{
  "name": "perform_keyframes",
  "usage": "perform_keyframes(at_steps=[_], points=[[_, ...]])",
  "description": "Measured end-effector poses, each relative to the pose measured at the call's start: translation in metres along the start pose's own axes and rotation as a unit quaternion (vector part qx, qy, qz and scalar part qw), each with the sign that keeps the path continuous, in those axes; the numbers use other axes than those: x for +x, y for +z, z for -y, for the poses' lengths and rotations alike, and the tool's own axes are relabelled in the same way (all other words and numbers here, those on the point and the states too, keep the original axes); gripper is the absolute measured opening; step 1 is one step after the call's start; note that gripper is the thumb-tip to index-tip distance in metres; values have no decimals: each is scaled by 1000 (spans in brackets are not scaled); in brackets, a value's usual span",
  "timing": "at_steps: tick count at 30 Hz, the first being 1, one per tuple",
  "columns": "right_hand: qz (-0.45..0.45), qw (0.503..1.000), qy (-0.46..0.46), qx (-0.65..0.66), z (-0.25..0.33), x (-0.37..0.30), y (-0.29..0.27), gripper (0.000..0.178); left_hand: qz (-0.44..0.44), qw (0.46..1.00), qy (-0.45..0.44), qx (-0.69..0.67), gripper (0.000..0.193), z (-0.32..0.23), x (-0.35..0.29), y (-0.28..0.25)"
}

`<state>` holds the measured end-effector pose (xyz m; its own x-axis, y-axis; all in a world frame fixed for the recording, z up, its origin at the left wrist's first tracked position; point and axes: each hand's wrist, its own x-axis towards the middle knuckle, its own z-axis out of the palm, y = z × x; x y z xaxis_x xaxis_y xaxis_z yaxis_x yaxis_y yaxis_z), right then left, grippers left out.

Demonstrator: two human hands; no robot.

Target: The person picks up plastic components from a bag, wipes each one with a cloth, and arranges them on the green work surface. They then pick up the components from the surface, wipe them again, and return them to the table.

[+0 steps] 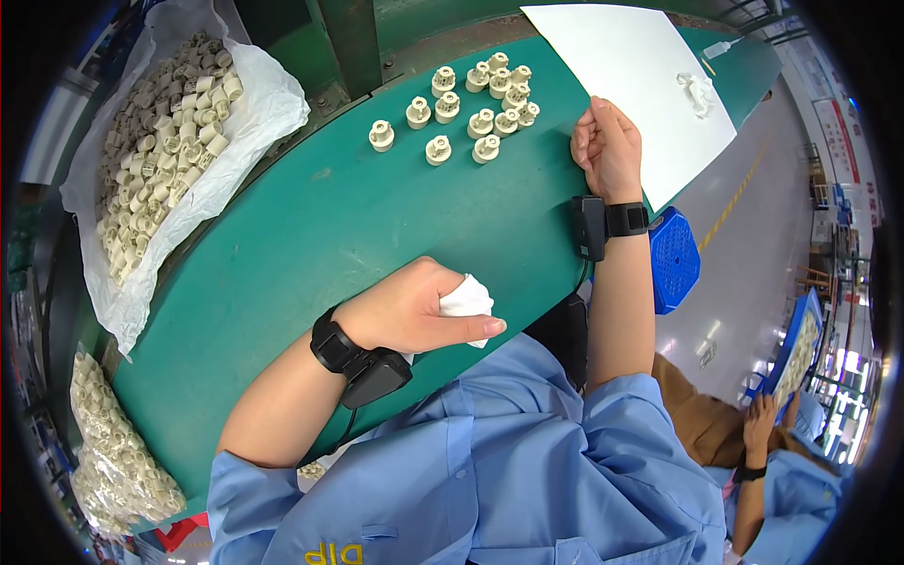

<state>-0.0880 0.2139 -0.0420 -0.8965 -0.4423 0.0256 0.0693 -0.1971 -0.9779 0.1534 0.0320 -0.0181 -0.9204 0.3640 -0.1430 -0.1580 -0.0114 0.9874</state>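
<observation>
My left hand [410,306] is closed around a crumpled white cloth or tissue [467,299] close to the table's near edge. Farther right, my right hand [610,151] has its fingers curled in beside the left edge of a white paper sheet [640,71]; whatever they may hold is hidden. Several cream, stepped cylindrical plastic parts [447,107] stand upright in a loose group, left of my right hand. Black devices are strapped round both my wrists.
A lined container [268,99] heaped with similar parts is at far left, above a clear bag [113,461] of more. On the paper lies a crumpled white wad [699,96], near a small bottle [720,49]. A blue stool [673,262] and another person's hand [759,424] are right.
</observation>
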Motion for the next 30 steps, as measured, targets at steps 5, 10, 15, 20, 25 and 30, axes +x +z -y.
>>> perform_keyframes(at_steps=[5,10,15,20,25,30], points=[[0,1000,2,1,0,1,-1,29,14,1000,-17,9,26,0,0,-1],[-10,1000,7,6,1,0,-4,28,23,999,19,33,21,6,1,-2],[-17,1000,10,9,-2,1,-4,27,-3,998,65,5,22,8,1,-1],[-11,1000,21,11,2,-2,-1,28,3,997,78,-30,22,13,-3,-2],[-12,1000,27,11,2,-3,-4,30,-57,996,57,33,21,3,2,10],[-5,1000,29,1,3,-1,-4,32,-94,995,37,-21,20,5,6,15]])
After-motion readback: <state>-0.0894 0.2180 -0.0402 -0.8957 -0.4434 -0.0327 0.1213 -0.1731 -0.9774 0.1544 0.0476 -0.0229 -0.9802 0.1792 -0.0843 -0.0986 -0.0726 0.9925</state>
